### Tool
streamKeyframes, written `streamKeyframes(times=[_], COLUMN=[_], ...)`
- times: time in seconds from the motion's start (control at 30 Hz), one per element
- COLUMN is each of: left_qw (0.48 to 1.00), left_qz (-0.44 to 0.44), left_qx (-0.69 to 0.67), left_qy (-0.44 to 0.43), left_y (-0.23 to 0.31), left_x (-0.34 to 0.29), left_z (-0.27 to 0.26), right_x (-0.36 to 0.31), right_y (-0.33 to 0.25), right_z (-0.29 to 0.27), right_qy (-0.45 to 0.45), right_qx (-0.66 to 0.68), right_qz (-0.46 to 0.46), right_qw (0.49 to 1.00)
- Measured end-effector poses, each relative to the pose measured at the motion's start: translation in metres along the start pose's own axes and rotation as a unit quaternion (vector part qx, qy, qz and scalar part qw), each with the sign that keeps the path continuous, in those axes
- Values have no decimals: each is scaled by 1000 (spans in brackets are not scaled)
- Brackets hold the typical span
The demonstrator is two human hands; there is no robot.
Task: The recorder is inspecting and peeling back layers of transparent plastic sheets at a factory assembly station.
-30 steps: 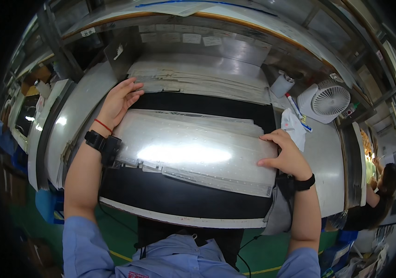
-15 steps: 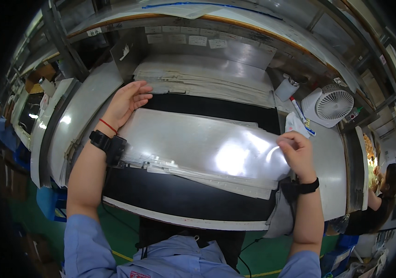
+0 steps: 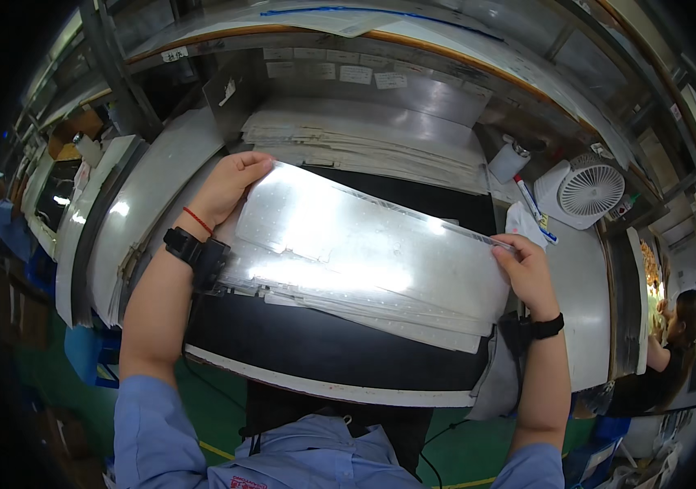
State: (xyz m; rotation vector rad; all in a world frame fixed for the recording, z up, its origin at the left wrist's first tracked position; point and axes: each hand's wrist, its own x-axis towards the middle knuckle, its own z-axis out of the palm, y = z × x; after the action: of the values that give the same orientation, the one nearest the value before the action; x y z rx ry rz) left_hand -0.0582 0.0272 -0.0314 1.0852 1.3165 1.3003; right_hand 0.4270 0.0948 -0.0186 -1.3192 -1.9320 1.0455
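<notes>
A long, shiny clear plastic sheet [image 3: 381,232] is held up at a tilt between my two hands. My left hand [image 3: 238,175] pinches its far left corner. My right hand [image 3: 523,265] grips the right end between thumb and fingers. Beneath it lies a stack of similar thin sheets [image 3: 413,322], their uneven near edges showing on the black work mat [image 3: 323,338]. The raised sheet hides most of that stack's top.
Behind the mat rests another pile of flat sheets [image 3: 348,147]. A white fan [image 3: 584,192], a marker [image 3: 527,196] and a bottle [image 3: 509,159] stand at the right. Tall sheet stacks [image 3: 148,216] flank the left side. A grey cloth [image 3: 495,379] hangs over the front edge. Far right, another person [image 3: 674,350] works.
My left hand, open half a second ago, has closed on the sheet's far left corner. The sheet's far edge has risen from the stack, and its glare has shifted left.
</notes>
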Motion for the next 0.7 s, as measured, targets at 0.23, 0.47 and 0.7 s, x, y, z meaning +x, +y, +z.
streamKeyframes(times=[0.23,0.47,0.7], left_qw=[1000,999,998], left_qz=[13,1,-9], left_qx=[3,-38,42], left_qy=[10,-12,-37], left_y=[-6,2,-2], left_x=[4,1,1], left_z=[-5,-1,-2], right_x=[4,5,6], right_y=[10,11,9], right_z=[2,6,7], right_qy=[33,72,104], right_qx=[40,103,113], right_qz=[-76,-66,-65], right_qw=[996,990,986])
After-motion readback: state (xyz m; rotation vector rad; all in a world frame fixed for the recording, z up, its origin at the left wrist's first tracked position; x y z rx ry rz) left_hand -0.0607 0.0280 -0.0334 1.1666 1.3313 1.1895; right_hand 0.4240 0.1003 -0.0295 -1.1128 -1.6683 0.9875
